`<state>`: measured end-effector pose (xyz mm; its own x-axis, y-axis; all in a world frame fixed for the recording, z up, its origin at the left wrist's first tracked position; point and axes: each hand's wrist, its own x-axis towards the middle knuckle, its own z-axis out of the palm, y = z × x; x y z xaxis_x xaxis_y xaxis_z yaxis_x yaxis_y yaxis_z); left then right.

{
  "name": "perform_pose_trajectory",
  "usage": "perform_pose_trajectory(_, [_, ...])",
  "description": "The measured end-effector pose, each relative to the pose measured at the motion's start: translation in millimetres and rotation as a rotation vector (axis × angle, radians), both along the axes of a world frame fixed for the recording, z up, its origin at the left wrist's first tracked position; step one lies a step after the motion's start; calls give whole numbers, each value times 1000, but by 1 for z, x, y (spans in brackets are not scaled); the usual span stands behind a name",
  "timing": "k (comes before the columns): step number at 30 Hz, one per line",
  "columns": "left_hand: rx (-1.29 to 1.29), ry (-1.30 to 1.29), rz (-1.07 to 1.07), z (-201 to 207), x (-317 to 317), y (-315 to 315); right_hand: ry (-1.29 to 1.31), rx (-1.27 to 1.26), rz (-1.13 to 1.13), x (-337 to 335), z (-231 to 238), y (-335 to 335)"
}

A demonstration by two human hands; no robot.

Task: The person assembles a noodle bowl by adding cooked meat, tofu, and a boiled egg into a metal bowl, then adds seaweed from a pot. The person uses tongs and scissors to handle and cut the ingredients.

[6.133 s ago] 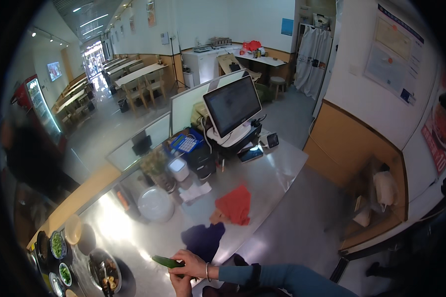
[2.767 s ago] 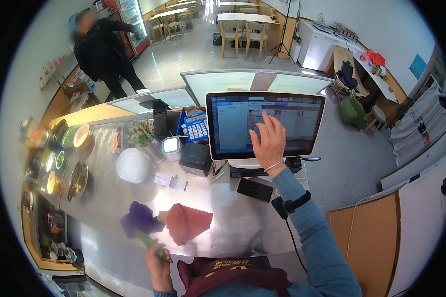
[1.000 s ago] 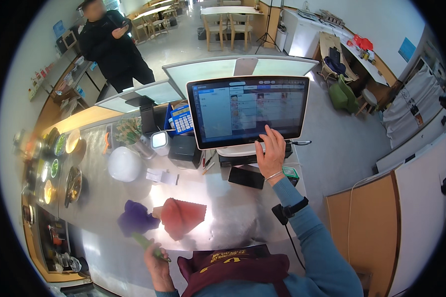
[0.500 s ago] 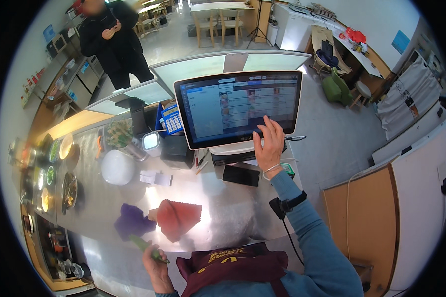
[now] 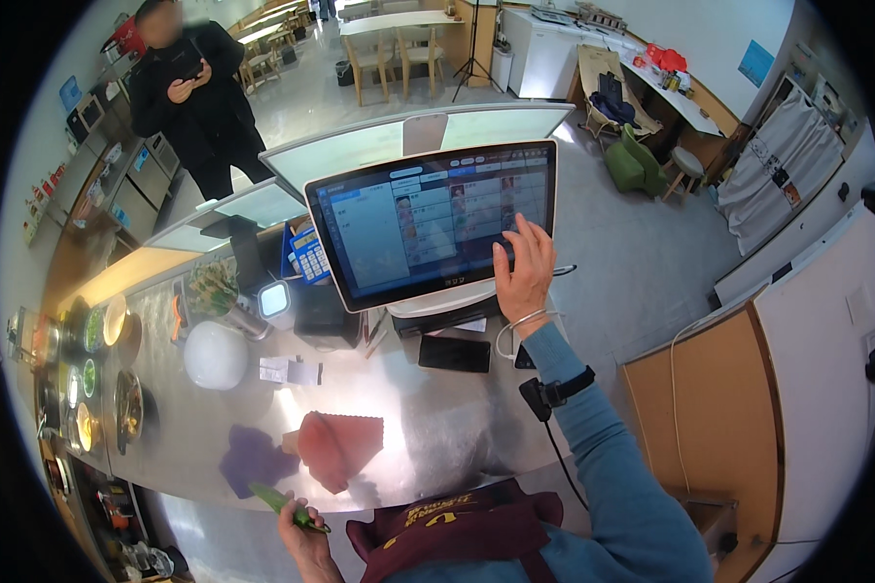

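My right hand is raised at the lower right part of a touchscreen monitor, fingers apart and holding nothing. Whether a fingertip touches the glass I cannot tell. At the near edge of the metal counter, my left hand is closed around a long green pepper whose tip points up and left. Just beyond it lie a purple cloth and a folded red cloth with a scalloped edge. A black phone lies below the monitor.
Left of the monitor stand a blue calculator, a white round object and paper slips. Bowls of food line the counter's left end. Behind a low partition stands a person in black, holding a phone.
The view has shifted, so the monitor and counter sit further left in it. My right hand stays by the lower right of the screen, which shows a similar page. My left hand keeps the pepper.
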<state>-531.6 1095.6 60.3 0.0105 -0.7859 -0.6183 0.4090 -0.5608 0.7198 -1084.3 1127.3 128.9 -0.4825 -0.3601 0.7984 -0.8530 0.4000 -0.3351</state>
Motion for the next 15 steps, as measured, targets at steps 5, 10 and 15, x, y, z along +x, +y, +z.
perform_pose_trajectory(5, [11,0,3,2,-2,0,31,-31,-14,-7,6,-5])
perform_pose_trajectory(10, [20,-3,19,12,-8,3,61,-48,-27,-24,12,-13])
perform_pose_trajectory(15, [-1,4,17,20,-10,7,62,-47,9,-29,13,-11])
